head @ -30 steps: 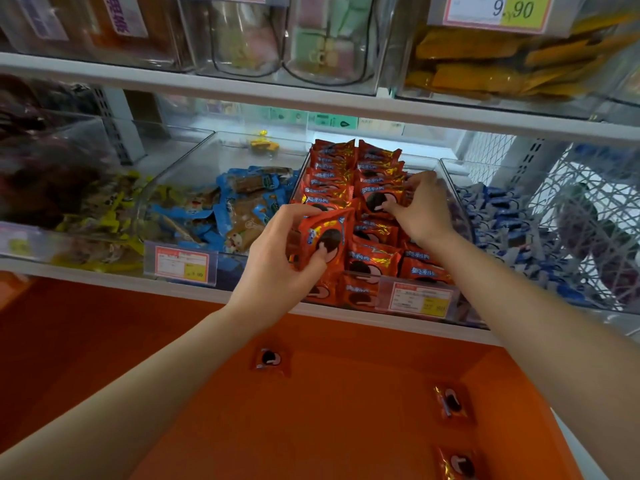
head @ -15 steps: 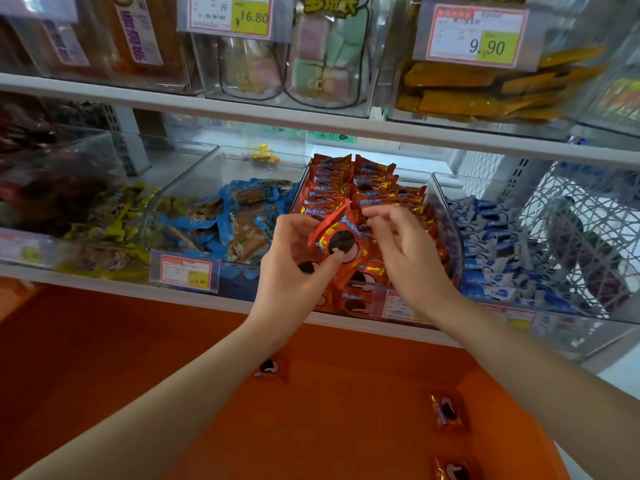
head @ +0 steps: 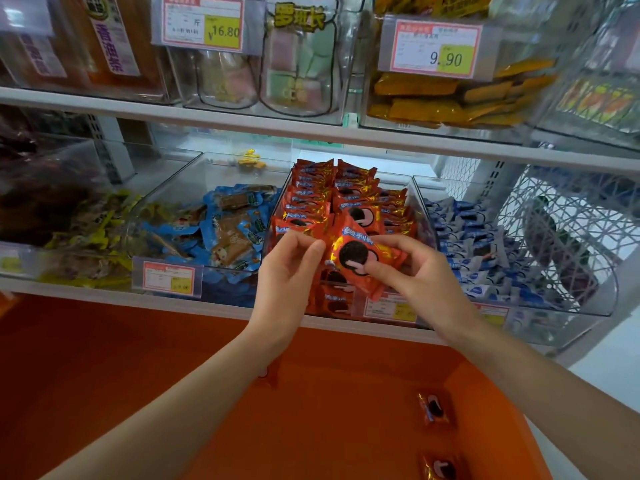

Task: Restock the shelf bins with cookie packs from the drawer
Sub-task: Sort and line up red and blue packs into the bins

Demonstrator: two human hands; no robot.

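Red glossy film, crimped ends: cookie pack (head: 353, 258), one unit, printed with a dark sandwich cookie.

Location: held in the air just in front of the clear bin (head: 420, 216), tilted, one corner toward 5 o'clock.

Holders: right hand (head: 415, 275) at the pack's 3 o'clock, thumb pressed on the printed face and fingers curled behind, grasping it. Left hand (head: 287, 271) at 9 o'clock, thumb and forefinger meeting at the pack's left edge, apparently pinching it.

Destination: the bin at 12 o'clock, nearly full of stacked packs (head: 311, 192) standing on edge in rows. Its price label (head: 391, 308) sits at 6 o'clock of the pack.

Source: orange drawer (head: 311, 427) at 6 o'clock, with loose packs (head: 434, 408) lying flat at 5 o'clock.

Handling, as judged: light; wrapper soft and slick; contents probably brittle, so squeezing the middle risks breakage. The flat crimped ends or side edges look like the best hold. Sliding it edge-first into a gap in the front row seems to suit it, without forcing the neighbouring packs.
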